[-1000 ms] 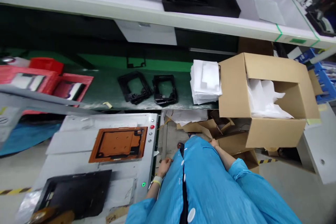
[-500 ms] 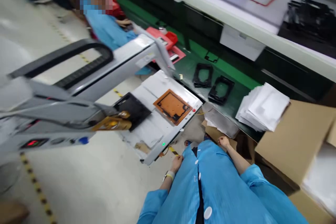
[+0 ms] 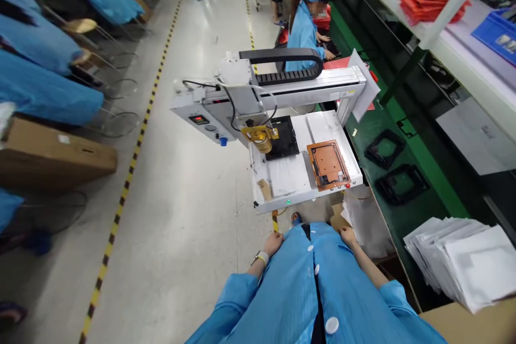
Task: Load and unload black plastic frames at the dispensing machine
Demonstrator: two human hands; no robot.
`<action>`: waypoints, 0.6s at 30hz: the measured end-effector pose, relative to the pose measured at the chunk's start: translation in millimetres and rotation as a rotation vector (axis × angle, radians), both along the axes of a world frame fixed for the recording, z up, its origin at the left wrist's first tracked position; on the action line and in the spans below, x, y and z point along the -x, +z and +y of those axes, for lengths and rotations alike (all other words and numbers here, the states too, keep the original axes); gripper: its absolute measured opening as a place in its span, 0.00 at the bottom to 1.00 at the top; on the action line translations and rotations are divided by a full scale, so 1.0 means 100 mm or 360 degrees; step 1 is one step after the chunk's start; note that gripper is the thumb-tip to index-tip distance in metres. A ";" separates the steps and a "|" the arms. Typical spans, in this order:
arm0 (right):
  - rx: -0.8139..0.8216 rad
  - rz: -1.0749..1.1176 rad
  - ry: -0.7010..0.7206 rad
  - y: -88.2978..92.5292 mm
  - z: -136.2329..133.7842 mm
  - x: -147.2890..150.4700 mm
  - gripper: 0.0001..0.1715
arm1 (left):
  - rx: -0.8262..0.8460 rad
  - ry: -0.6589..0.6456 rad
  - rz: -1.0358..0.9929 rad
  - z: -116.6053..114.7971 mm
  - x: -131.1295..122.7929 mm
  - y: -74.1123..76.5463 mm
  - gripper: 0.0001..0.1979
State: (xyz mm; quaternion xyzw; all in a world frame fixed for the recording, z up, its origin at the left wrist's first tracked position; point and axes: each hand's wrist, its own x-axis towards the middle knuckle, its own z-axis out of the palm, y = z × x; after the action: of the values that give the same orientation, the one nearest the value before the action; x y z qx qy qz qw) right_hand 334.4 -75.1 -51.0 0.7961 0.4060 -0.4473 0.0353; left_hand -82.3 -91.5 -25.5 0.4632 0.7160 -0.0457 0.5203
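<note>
My left hand (image 3: 274, 243) hangs beside the blue coat (image 3: 282, 285), its fingers curled and holding nothing I can see. On the coat's other side my right hand (image 3: 347, 235) is loosely closed too, with no object showing in it. In front of both stands a white benchtop gantry machine (image 3: 278, 193). A copper-coloured fixture (image 3: 328, 161) with black edging lies on the right of its bed. Behind and to the left, a black plate (image 3: 287, 137) sits beside the machine's brass-coloured head (image 3: 262, 142). Neither hand touches the machine.
A green bench (image 3: 363, 118) on the right carries black frames (image 3: 403, 183) and a stack of white sheets (image 3: 475, 258). Above it runs a shelf with red bags (image 3: 427, 5) and blue bins. A co-worker (image 3: 304, 37) sits behind the machine. Striped floor tape (image 3: 137, 150) runs left.
My view has swung left and up, so the machine now appears further right and the aisle shows. Both hands stay low by the coat. The copper-coloured fixture remains on the bed.
</note>
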 end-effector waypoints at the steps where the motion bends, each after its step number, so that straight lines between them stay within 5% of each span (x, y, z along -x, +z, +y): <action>1: 0.0001 -0.0013 0.0039 0.00 0.08 0.05 0.18 | 0.0008 0.0035 0.0004 -0.02 0.05 -0.02 0.18; 9: -0.0092 -0.0009 0.0231 0.01 0.48 0.48 0.18 | 0.0106 0.0232 0.0023 -0.17 0.45 -0.18 0.20; 18: -0.0110 -0.0046 0.0109 0.06 0.51 0.54 0.20 | 0.0110 0.0183 0.0025 -0.21 0.65 -0.25 0.19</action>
State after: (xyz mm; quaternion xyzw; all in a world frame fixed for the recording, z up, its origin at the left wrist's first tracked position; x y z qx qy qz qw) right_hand 280.8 -24.2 -44.9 0.7889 0.4477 -0.4200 0.0290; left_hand -147.6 -112.1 -50.7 0.4028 0.7435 -0.0441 0.5320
